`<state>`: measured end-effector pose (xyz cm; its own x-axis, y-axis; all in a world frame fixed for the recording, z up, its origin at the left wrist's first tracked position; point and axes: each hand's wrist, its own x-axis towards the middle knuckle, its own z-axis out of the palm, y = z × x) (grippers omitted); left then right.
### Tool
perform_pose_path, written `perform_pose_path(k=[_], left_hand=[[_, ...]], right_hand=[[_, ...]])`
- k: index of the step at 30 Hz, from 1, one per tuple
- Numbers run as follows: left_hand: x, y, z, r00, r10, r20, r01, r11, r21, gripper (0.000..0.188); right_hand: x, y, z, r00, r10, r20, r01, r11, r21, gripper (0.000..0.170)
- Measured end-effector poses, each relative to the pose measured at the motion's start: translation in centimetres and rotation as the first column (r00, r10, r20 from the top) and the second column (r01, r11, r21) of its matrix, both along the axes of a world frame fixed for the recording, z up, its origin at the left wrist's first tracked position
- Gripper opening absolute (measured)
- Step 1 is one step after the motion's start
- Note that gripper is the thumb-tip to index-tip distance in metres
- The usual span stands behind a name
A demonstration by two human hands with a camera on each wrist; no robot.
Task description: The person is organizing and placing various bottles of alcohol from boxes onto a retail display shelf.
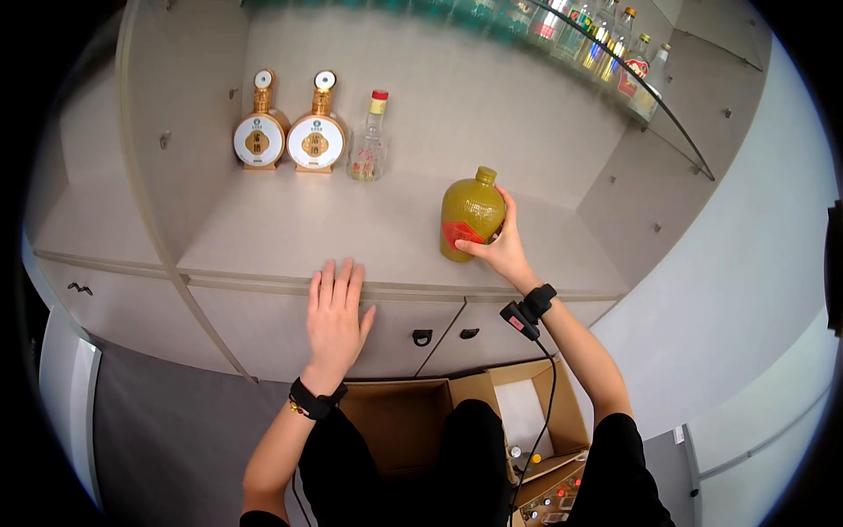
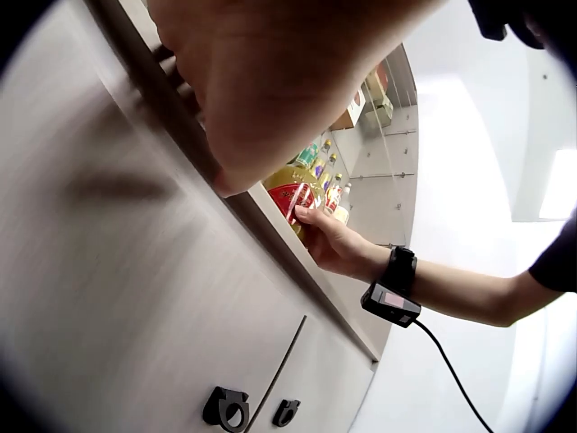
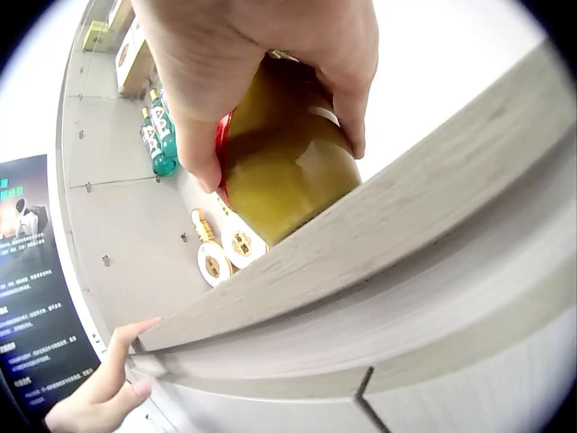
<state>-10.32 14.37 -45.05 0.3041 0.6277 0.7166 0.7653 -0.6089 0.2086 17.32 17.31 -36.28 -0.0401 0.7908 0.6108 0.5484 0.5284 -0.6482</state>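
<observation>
An olive-yellow ceramic liquor bottle [image 1: 472, 211] with a red label stands upright at the right part of the cabinet shelf [image 1: 395, 237]. My right hand [image 1: 509, 250] grips it from the right side, thumb over the label and fingers behind. In the right wrist view, thumb and fingers straddle the glazed body [image 3: 288, 171], its base close to the shelf edge. With fingers stretched out, my left hand [image 1: 335, 316] rests at the shelf's front edge and holds nothing. Farther back on the left stand two round white-and-gold bottles [image 1: 260, 140] and a clear bottle with a red cap [image 1: 369, 145].
A glass shelf [image 1: 650, 92] above carries several bottles [image 1: 606, 44]. Cabinet doors with black handles [image 1: 422, 337] lie below the shelf. Open cardboard boxes [image 1: 562, 395] stand on the floor by my legs, some with bottles inside. A cable [image 1: 549, 413] hangs from my right wrist.
</observation>
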Motion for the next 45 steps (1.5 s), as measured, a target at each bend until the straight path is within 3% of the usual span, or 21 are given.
perform_pose_path(k=[3,6,7,8,10,14,24,27,32,38,41,45], left_hand=[[0.0,0.0,0.0,1.0,0.005,0.003,-0.005,1.0,-0.008,0.065],[-0.2,0.0,0.0,1.0,-0.013,0.028,0.013,1.0,-0.007,0.065],[-0.2,-0.2,0.0,0.999,-0.012,0.035,0.013,1.0,-0.016,0.065],[-0.2,-0.3,0.1,0.999,-0.012,0.042,0.013,1.0,-0.024,0.064],[-0.2,-0.3,0.0,0.998,-0.011,0.054,0.012,1.0,-0.028,0.064],[-0.1,-0.4,0.1,0.998,-0.008,0.062,0.009,1.0,-0.02,0.063],[0.1,-0.1,-0.1,0.998,0.014,0.055,-0.012,0.999,-0.041,0.063],[0.2,0.1,-0.4,0.998,0.012,0.055,-0.01,0.999,-0.042,0.063],[0.5,0.3,-0.6,0.997,0.027,0.067,-0.024,0.998,-0.053,0.062],[0.7,0.5,-0.9,0.997,0.055,0.057,-0.054,0.998,-0.023,0.064],[0.7,0.4,-1.0,0.997,0.021,0.071,-0.016,0.998,-0.058,0.063],[0.6,0.3,-0.9,0.997,0.013,0.071,-0.008,0.998,-0.065,0.064]], right_hand=[[0.3,0.7,-0.5,0.998,0.003,0.065,-0.008,0.997,0.073,0.1],[0.0,0.0,0.1,0.999,-0.002,0.038,0.004,0.999,-0.043,0.099],[0.3,-0.1,0.6,0.976,-0.09,0.198,0.095,0.995,-0.017,0.099],[0.7,0.2,0.7,0.975,-0.085,0.206,0.093,0.995,-0.03,0.099],[0.9,0.8,1.3,0.866,-0.225,0.446,0.192,0.974,0.119,0.102],[1.6,3.0,2.3,0.889,-0.168,0.426,0.197,0.98,-0.023,0.099],[1.2,12.8,2.1,0.87,-0.135,0.474,0.152,0.988,0.003,0.102],[0.3,15.1,2.5,0.877,-0.201,0.436,0.281,0.952,-0.125,0.106],[0.5,19.6,1.3,0.885,-0.195,0.424,0.246,0.967,-0.07,0.108],[-0.7,20.9,2.0,0.894,-0.239,0.378,0.325,0.929,-0.179,0.11],[-0.3,22.0,1.7,0.848,-0.265,0.459,0.344,0.934,-0.095,0.11],[-1.5,21.3,2.4,0.855,-0.271,0.442,0.37,0.916,-0.154,0.11]])
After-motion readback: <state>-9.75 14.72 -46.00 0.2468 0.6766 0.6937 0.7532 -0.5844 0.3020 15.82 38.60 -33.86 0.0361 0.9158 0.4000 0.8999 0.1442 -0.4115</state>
